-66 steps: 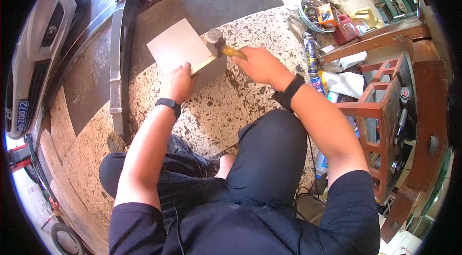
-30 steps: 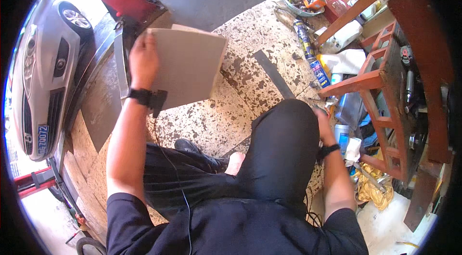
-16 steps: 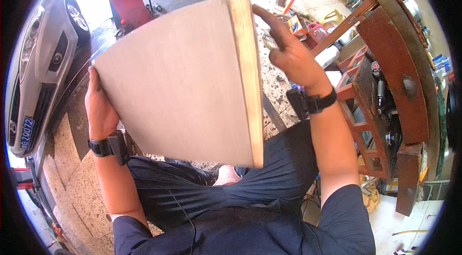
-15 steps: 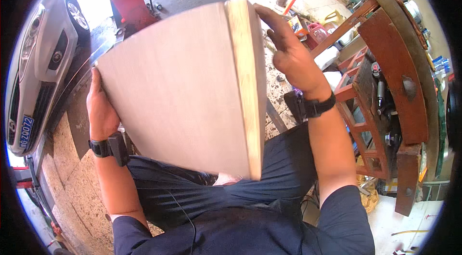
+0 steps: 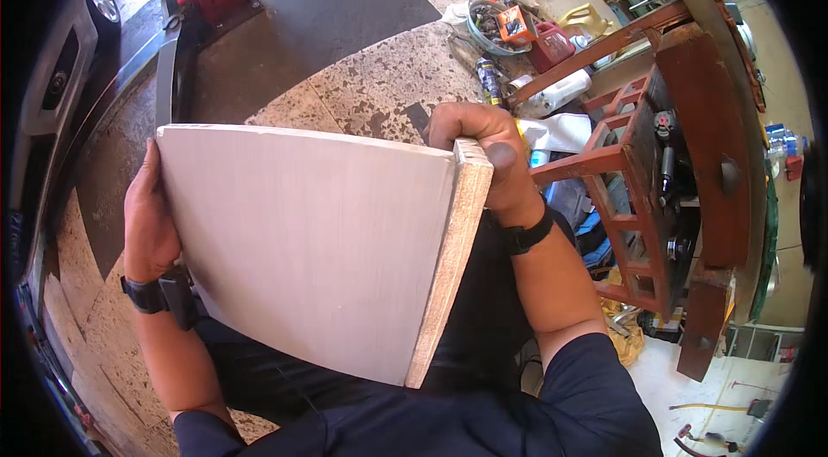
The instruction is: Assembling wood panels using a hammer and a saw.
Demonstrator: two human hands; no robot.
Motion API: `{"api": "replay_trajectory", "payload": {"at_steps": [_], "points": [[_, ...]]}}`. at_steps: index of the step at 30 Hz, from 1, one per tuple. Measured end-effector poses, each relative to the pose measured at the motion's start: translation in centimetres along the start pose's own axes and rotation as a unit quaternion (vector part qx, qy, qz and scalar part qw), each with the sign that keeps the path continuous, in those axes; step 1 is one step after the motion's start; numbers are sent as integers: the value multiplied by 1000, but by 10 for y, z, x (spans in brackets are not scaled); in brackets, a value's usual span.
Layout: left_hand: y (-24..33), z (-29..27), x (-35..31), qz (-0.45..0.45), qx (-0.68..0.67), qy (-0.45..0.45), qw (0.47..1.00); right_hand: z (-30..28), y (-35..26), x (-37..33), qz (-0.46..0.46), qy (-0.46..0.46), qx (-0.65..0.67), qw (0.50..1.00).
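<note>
Head view: white board (image 5: 310,241) held up over the lap, tilted, raw wooden edge (image 5: 448,276) turned toward the camera. Left hand (image 5: 148,215) clamped on the board's left side, fingers hidden behind it. Right hand (image 5: 483,155) gripping the board's top right corner, thumb pressed on the edge. Hands well apart, one at each side of the board. Right of the board, a red wooden stool (image 5: 655,172); beyond the board, a bowl of small parts (image 5: 496,21), a spray can (image 5: 490,82) and a red container (image 5: 552,45) on the speckled floor (image 5: 379,86). Left of the board, a grey car (image 5: 60,86). Likely risk: board slipping from the corner grip, since the right hand holds only a small part of a wide panel; lower end then dropping onto the legs. Rough edge could also give splinters to the thumb.
</note>
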State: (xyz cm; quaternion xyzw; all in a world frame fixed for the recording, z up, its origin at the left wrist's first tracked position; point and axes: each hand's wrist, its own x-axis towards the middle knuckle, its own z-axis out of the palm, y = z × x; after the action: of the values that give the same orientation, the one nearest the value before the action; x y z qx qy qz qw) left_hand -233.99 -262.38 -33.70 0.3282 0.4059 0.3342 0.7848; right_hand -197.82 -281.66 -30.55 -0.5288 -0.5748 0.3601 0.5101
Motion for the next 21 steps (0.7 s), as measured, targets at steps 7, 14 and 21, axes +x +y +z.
{"api": "replay_trajectory", "payload": {"at_steps": [7, 14, 21], "points": [[-10, -2, 7, -39, -67, -51, 996, -1, 14, 6, 14, 31, 77, 996], [-11, -1, 18, -30, -30, -48, 998, -2, 5, 8, 95, -2, -11, 995], [-11, 2, 28, -33, 66, 35, 997, -2, 10, 7, 75, 1, 32, 997]]}}
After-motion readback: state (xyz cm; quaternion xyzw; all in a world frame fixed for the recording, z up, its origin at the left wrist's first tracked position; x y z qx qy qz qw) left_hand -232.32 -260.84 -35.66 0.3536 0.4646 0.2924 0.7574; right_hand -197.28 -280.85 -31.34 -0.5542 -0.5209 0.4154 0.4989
